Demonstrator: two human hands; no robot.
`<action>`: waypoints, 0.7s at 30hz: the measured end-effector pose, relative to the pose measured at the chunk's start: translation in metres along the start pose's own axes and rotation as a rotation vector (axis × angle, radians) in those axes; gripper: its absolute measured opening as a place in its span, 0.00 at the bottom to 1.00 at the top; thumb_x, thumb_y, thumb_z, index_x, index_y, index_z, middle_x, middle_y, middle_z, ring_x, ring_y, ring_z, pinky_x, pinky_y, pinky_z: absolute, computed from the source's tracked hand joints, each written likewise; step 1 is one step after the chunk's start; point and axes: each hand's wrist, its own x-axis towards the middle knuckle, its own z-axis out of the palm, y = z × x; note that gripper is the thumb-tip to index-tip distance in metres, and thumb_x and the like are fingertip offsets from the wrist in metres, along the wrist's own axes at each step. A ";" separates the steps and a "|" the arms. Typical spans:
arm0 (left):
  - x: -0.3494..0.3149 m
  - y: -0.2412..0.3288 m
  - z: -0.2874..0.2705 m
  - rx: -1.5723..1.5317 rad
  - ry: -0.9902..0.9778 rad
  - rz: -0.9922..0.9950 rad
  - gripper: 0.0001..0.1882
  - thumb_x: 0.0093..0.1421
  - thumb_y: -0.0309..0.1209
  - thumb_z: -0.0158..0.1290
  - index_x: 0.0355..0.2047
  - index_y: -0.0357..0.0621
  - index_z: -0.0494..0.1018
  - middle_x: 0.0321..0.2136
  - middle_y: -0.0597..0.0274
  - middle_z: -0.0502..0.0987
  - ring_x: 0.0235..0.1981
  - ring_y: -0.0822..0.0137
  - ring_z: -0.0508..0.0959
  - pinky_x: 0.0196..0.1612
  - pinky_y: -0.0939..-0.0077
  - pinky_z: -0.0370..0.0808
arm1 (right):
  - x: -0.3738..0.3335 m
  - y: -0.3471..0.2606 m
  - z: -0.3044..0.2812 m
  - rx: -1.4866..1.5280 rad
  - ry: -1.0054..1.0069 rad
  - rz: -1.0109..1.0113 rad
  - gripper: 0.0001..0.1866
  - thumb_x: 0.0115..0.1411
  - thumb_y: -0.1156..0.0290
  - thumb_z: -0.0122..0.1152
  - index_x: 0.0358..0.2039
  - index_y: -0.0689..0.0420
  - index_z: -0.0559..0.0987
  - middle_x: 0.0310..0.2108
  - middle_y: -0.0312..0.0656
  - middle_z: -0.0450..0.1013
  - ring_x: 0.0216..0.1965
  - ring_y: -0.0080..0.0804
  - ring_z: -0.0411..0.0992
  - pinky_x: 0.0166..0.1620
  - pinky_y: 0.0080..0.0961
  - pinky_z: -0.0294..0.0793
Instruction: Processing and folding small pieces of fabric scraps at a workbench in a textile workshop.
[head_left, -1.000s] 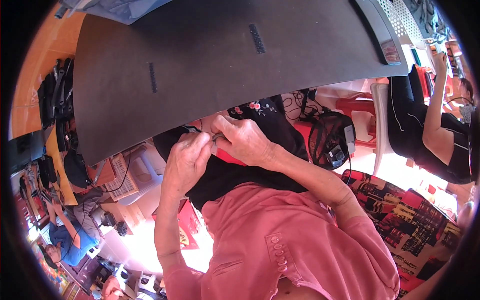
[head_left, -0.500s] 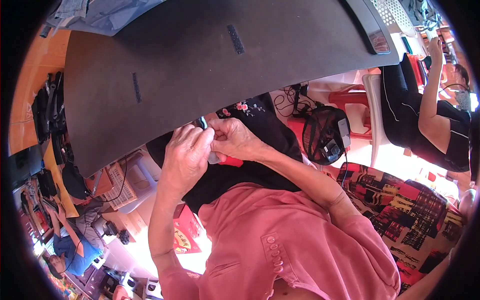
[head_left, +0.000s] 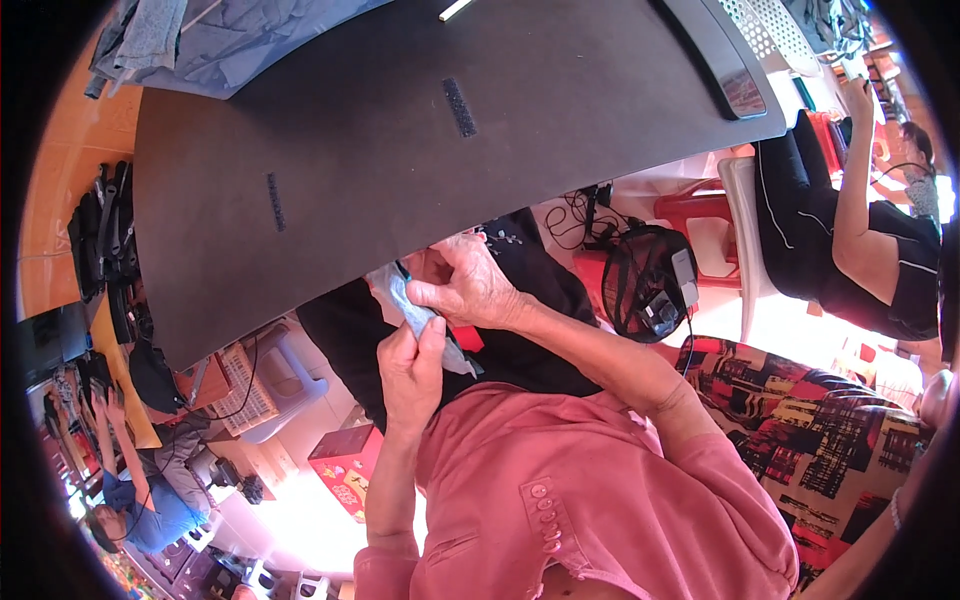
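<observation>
A pale blue-grey strip of soft fabric (head_left: 408,304) with a dark edge runs between my two hands, just off the near edge of the dark table (head_left: 340,110). My left hand (head_left: 410,370) pinches its lower part between thumb and fingers, close to my body. Higher up, my right hand (head_left: 466,285) grips the strip, its thumb pressed along it. The strip's upper end lies beside the table edge, and its lower end hangs past my left fingers. Behind it, a small red piece (head_left: 466,341) shows against the black cloth (head_left: 350,350) on my lap.
Blue-grey fabric (head_left: 240,45) is heaped at the table's far left. A thin pale stick (head_left: 455,10) lies at the far edge. To the right are a black mesh bag (head_left: 640,290), a white chair (head_left: 742,220) and a seated person in black (head_left: 850,240). A red box (head_left: 345,470) stands lower left.
My left hand has come down toward my body, away from the table edge and my right hand. More of the fabric strip now shows between the hands. The view has shifted slightly.
</observation>
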 end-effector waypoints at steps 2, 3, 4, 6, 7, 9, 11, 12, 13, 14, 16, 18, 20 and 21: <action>-0.002 0.002 0.002 0.186 -0.005 0.200 0.08 0.59 0.25 0.49 0.26 0.32 0.68 0.19 0.51 0.70 0.21 0.57 0.71 0.26 0.65 0.66 | 0.004 0.000 -0.006 -0.211 0.006 -0.161 0.16 0.46 0.73 0.64 0.35 0.59 0.70 0.26 0.40 0.70 0.24 0.30 0.72 0.25 0.25 0.71; -0.006 0.005 0.000 0.259 -0.012 0.274 0.06 0.58 0.23 0.49 0.26 0.31 0.68 0.22 0.48 0.71 0.25 0.50 0.72 0.28 0.60 0.67 | 0.003 0.000 -0.006 -0.340 -0.008 -0.328 0.17 0.45 0.72 0.64 0.36 0.58 0.70 0.28 0.40 0.71 0.25 0.33 0.73 0.25 0.27 0.72; -0.008 0.004 0.001 0.261 -0.016 0.265 0.06 0.58 0.23 0.49 0.26 0.31 0.68 0.22 0.48 0.71 0.25 0.50 0.72 0.28 0.60 0.67 | 0.002 -0.001 -0.005 -0.467 -0.022 -0.495 0.18 0.43 0.72 0.64 0.37 0.57 0.70 0.30 0.41 0.71 0.26 0.36 0.73 0.25 0.29 0.72; -0.005 0.000 0.004 0.345 -0.025 0.325 0.06 0.58 0.23 0.49 0.27 0.31 0.68 0.23 0.48 0.71 0.26 0.49 0.72 0.30 0.60 0.67 | -0.001 -0.003 -0.005 -0.576 -0.034 -0.514 0.18 0.42 0.75 0.63 0.37 0.56 0.72 0.31 0.40 0.72 0.28 0.38 0.72 0.27 0.30 0.72; -0.003 -0.001 0.003 0.261 -0.048 0.236 0.06 0.58 0.23 0.50 0.27 0.31 0.69 0.23 0.49 0.71 0.26 0.52 0.72 0.29 0.61 0.66 | 0.001 0.000 -0.005 -0.608 -0.011 -0.543 0.17 0.43 0.75 0.62 0.37 0.56 0.73 0.30 0.40 0.72 0.27 0.38 0.72 0.26 0.30 0.72; 0.000 -0.005 -0.003 0.181 -0.061 0.115 0.06 0.57 0.23 0.51 0.28 0.31 0.69 0.23 0.50 0.70 0.25 0.54 0.72 0.29 0.62 0.66 | 0.003 0.006 -0.003 -0.563 0.038 -0.498 0.15 0.46 0.78 0.61 0.36 0.57 0.73 0.25 0.37 0.71 0.22 0.30 0.71 0.24 0.26 0.71; 0.001 -0.013 -0.010 0.193 -0.010 0.052 0.06 0.56 0.24 0.52 0.31 0.31 0.70 0.21 0.54 0.68 0.26 0.60 0.72 0.31 0.66 0.68 | -0.003 0.004 -0.001 -0.350 0.053 -0.314 0.13 0.47 0.80 0.60 0.36 0.58 0.73 0.22 0.36 0.70 0.19 0.26 0.70 0.24 0.24 0.70; 0.003 -0.008 -0.009 0.194 -0.008 0.052 0.06 0.56 0.24 0.52 0.31 0.31 0.70 0.21 0.54 0.68 0.26 0.60 0.72 0.31 0.66 0.68 | -0.007 0.002 -0.001 -0.141 0.067 -0.126 0.12 0.48 0.81 0.59 0.36 0.59 0.73 0.19 0.35 0.68 0.17 0.22 0.68 0.23 0.22 0.70; 0.006 0.000 -0.006 0.297 0.183 0.201 0.06 0.55 0.23 0.53 0.31 0.32 0.70 0.21 0.55 0.68 0.26 0.61 0.72 0.32 0.67 0.69 | -0.007 -0.002 -0.001 -0.179 0.092 -0.174 0.12 0.50 0.82 0.59 0.36 0.61 0.72 0.16 0.33 0.66 0.16 0.16 0.65 0.22 0.18 0.68; 0.007 0.009 -0.006 0.400 0.372 0.347 0.06 0.55 0.23 0.53 0.32 0.32 0.70 0.21 0.55 0.68 0.27 0.61 0.73 0.34 0.69 0.70 | -0.008 -0.004 0.000 -0.176 0.091 -0.171 0.12 0.50 0.82 0.59 0.36 0.61 0.72 0.16 0.33 0.66 0.16 0.16 0.65 0.22 0.18 0.68; 0.011 0.013 -0.010 0.417 0.365 0.316 0.06 0.54 0.22 0.53 0.33 0.34 0.71 0.23 0.55 0.70 0.28 0.62 0.73 0.35 0.70 0.70 | -0.009 -0.007 0.004 -0.256 0.102 -0.195 0.13 0.47 0.81 0.59 0.35 0.59 0.71 0.17 0.40 0.67 0.18 0.35 0.71 0.24 0.29 0.71; 0.019 0.006 -0.015 0.426 0.159 0.258 0.06 0.53 0.21 0.53 0.32 0.34 0.71 0.24 0.54 0.72 0.28 0.62 0.74 0.34 0.70 0.70 | -0.009 -0.004 0.008 -0.309 0.110 -0.249 0.13 0.47 0.80 0.59 0.35 0.59 0.70 0.19 0.42 0.69 0.19 0.37 0.71 0.24 0.30 0.72; 0.026 0.004 -0.019 0.370 0.142 0.251 0.05 0.52 0.20 0.52 0.30 0.33 0.71 0.25 0.54 0.74 0.26 0.62 0.74 0.32 0.70 0.70 | -0.007 0.000 0.011 -0.428 0.134 -0.356 0.14 0.46 0.79 0.59 0.35 0.59 0.70 0.22 0.44 0.72 0.20 0.41 0.73 0.24 0.33 0.72; 0.028 0.003 -0.021 0.358 0.109 0.209 0.04 0.52 0.19 0.51 0.29 0.33 0.70 0.24 0.54 0.73 0.26 0.61 0.74 0.30 0.70 0.70 | -0.008 -0.001 0.010 -0.427 0.136 -0.351 0.14 0.46 0.79 0.59 0.35 0.59 0.70 0.22 0.44 0.72 0.20 0.41 0.73 0.24 0.33 0.72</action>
